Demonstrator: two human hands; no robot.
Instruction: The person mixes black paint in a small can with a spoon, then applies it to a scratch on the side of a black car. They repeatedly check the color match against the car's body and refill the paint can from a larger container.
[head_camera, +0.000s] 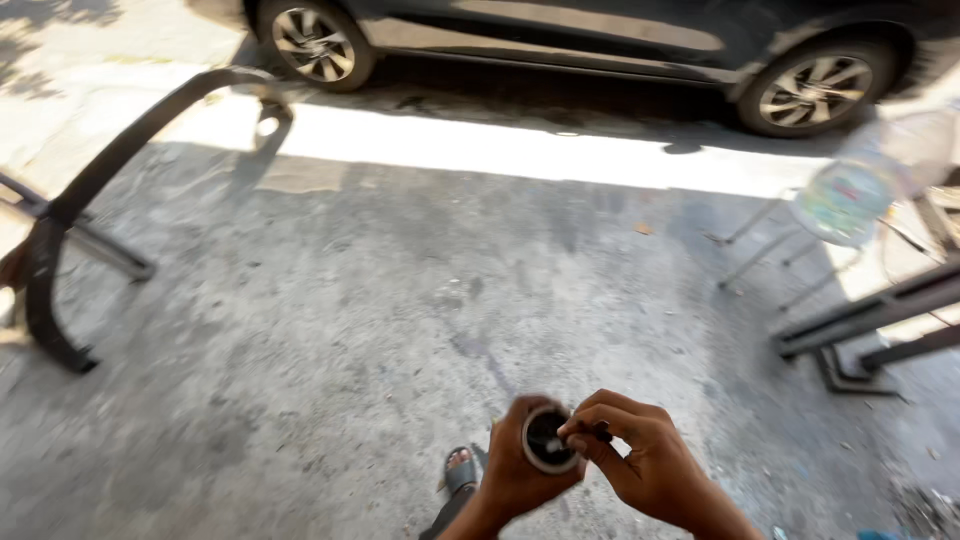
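Observation:
My left hand (515, 465) is wrapped around a short metal cylinder (547, 440) with a dark open end facing up at me. My right hand (640, 455) is pinched at the cylinder's rim, fingertips holding a small dark piece (602, 432) against it. Both hands meet low in the head view, just right of centre, above the concrete floor. My sandalled foot (460, 470) shows below the left wrist.
A curved black metal frame (90, 190) stands at the left. Dark metal bars (870, 315) and a clear plastic jug (850, 195) on thin legs are at the right. A dark car (600, 40) is parked along the top, beyond a sunlit strip.

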